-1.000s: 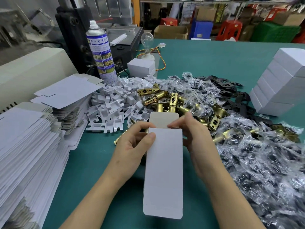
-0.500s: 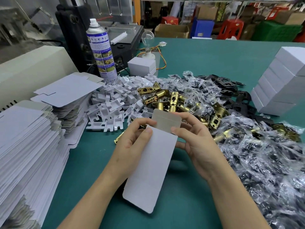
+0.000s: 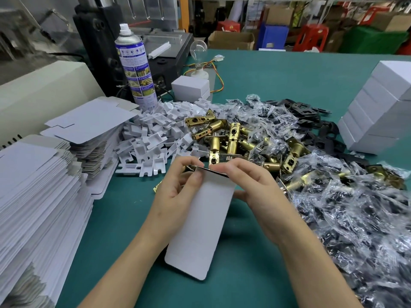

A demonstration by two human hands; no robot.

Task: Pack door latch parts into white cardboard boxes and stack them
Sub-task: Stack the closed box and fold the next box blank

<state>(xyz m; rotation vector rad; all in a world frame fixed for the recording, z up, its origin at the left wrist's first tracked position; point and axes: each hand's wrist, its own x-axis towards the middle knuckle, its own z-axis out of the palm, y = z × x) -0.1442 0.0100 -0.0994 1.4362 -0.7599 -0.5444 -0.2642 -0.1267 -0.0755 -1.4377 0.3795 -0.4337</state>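
flat carton stack cut by left edge, white box stack cropped right; spray can label unreadable

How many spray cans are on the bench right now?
1. The spray can stands upright at back left, in front of the black machine, behind the white plastic pieces. Others could be hidden behind the machine.

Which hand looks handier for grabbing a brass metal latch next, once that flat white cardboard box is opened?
Probably the right. The right hand lies closest to the pile of brass door latches; the left hand, also pinching the flat white cardboard box, sits nearer the white plastic clips.
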